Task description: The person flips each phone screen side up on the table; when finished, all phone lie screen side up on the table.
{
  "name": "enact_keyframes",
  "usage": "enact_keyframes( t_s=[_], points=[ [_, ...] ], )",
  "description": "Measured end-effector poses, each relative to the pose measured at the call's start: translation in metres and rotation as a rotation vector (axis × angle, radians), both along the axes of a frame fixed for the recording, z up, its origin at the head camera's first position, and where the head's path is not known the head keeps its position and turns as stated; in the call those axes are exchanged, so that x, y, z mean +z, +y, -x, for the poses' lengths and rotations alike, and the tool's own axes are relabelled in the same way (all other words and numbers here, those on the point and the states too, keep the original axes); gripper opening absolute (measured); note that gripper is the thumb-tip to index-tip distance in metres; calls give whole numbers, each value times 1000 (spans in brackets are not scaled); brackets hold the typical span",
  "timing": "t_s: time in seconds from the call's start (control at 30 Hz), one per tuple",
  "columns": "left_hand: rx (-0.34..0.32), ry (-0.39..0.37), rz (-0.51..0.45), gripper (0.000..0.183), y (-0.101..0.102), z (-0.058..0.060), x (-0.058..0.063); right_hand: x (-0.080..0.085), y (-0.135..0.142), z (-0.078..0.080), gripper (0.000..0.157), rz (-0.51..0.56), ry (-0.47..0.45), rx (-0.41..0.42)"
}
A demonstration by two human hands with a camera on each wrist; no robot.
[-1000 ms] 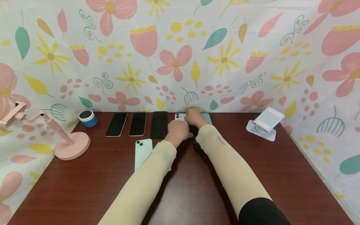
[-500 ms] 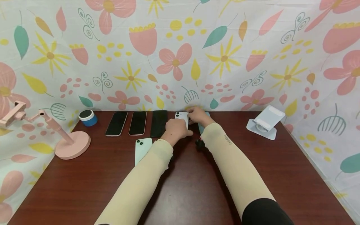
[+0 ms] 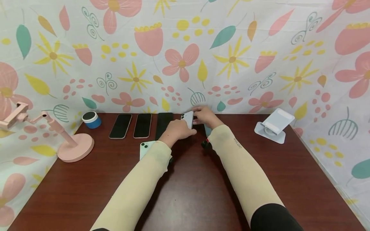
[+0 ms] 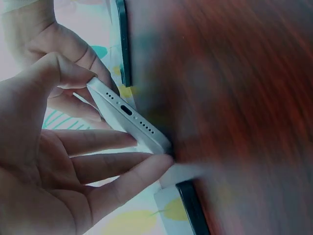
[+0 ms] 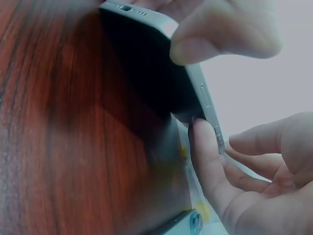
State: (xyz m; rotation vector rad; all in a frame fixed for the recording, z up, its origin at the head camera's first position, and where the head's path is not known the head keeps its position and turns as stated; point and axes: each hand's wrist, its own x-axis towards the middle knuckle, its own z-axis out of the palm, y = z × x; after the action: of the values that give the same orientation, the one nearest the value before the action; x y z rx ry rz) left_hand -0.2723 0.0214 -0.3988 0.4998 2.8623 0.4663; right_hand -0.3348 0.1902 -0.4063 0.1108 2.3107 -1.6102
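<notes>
Both hands hold a white-backed phone (image 3: 188,118) at the back of the table, raised at a tilt with its dark screen facing down. My left hand (image 3: 177,131) grips its near end, thumb on one side and fingertips on the other; the port edge of the phone (image 4: 128,112) shows in the left wrist view. My right hand (image 3: 206,116) pinches the far part of its right edge, thumb against the screen side of the phone (image 5: 142,63), by the side buttons. A blue phone (image 3: 207,131) lies partly hidden below my right hand.
Left of the hands lie a black phone (image 3: 164,123) and two more dark-screened phones (image 3: 143,125) (image 3: 120,126). A mint phone (image 3: 145,147) is partly under my left sleeve. A blue jar (image 3: 92,120), a pink stand (image 3: 75,149) and a white stand (image 3: 273,125) flank them.
The right hand has shifted right and now pinches the phone's side edge. The white phone has come up from lying flat to a tilt. The left hand has moved slightly left.
</notes>
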Motion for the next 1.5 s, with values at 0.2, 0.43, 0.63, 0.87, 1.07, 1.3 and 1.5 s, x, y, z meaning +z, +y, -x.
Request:
enact_keyframes(
  t_s=[0.2, 0.43, 0.63, 0.87, 1.07, 1.3, 1.5],
  points=[
    [-12, -55, -83, 46, -9, 5, 2, 5, 0, 0, 48, 26, 11, -10],
    [15, -119, -183, 41, -16, 7, 2, 1, -3, 0, 47, 65, 24, -23],
    [15, -126, -192, 38, -16, 4, 5, 1, -7, -1, 49, 54, 42, -10],
    [13, -159, -227, 37, -16, 10, 1, 2, -7, -3, 50, 43, 63, 6],
    [5, -173, -277, 36, -20, 13, -2, 0, -7, -2, 49, 79, 69, 0],
    [-6, -189, -407, 37, -22, 13, -3, -3, -9, 0, 57, 118, 64, 13],
    [-16, -176, -415, 60, -21, 12, -2, -3, -10, 0, 59, 92, 81, 38]
  ],
)
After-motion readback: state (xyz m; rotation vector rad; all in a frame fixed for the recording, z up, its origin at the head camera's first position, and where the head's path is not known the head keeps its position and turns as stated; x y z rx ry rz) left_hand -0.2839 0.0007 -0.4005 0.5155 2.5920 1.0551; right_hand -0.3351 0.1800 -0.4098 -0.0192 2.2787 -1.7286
